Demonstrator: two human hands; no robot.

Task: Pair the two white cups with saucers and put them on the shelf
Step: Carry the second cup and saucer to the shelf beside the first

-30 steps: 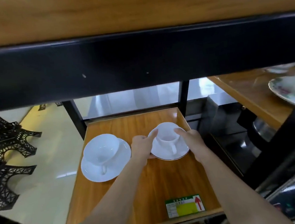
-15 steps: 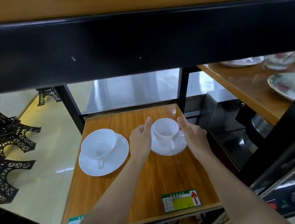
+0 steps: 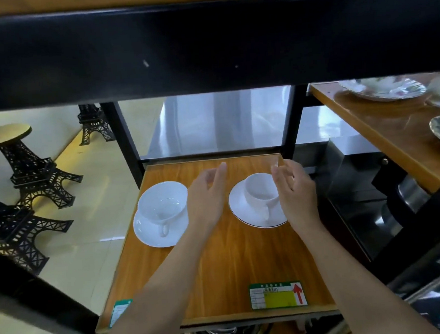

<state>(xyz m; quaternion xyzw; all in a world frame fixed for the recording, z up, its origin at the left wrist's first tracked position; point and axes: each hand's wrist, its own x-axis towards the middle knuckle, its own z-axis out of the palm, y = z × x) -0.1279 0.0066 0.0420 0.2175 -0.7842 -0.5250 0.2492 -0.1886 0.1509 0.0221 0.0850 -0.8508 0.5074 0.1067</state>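
Note:
Two white cups stand on white saucers on a small wooden shelf (image 3: 222,277). The left cup (image 3: 161,207) sits on the left saucer (image 3: 150,233), handle toward me. The right cup (image 3: 259,191) sits on a dark-rimmed saucer (image 3: 246,212), handle also toward me. My left hand (image 3: 206,197) hovers between the two sets, fingers apart, holding nothing. My right hand (image 3: 295,190) is just right of the right cup, fingers spread, covering part of its rim and saucer; it grips nothing.
A thick black shelf beam (image 3: 204,46) hangs low overhead. Black uprights (image 3: 123,140) frame the shelf's back. A second wooden shelf (image 3: 384,132) with floral plates (image 3: 384,89) lies to the right. Eiffel-tower stools (image 3: 29,166) stand on the floor at left. A price label (image 3: 277,295) sits at the shelf's front edge.
Both hands have let go of the right cup and saucer and spread apart. That set now rests on the shelf on its own.

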